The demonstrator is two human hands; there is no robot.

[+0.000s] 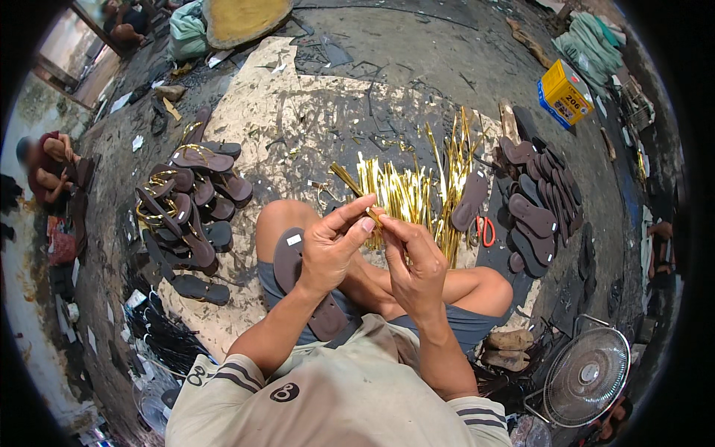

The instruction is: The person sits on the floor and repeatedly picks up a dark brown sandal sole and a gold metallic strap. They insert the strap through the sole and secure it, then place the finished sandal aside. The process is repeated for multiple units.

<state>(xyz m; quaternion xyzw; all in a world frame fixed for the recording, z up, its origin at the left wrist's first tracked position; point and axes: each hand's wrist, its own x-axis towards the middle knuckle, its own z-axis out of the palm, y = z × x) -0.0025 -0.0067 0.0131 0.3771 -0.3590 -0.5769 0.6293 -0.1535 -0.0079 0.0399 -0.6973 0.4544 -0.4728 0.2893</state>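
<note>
Both my hands meet above my crossed legs, pinching a shiny gold strap [345,178]. My left hand [334,244] grips it between thumb and index finger. My right hand [414,259] closes on it with thumb and fingertips just beside. The strap's far end slants up to the left. Across my lap, under the left forearm, lies a dark brown sandal sole [287,262] with a small white sticker. Just beyond my hands many gold strips [398,192] are spread on the ground. To their right are a single brown sole [470,200] and red-handled scissors [486,232].
Sandals with gold straps [197,160] are heaped at the left, and brown soles [533,216] at the right. A metal fan [587,376] stands at the lower right, a yellow box [564,94] farther back. Another person [52,167] sits at the far left.
</note>
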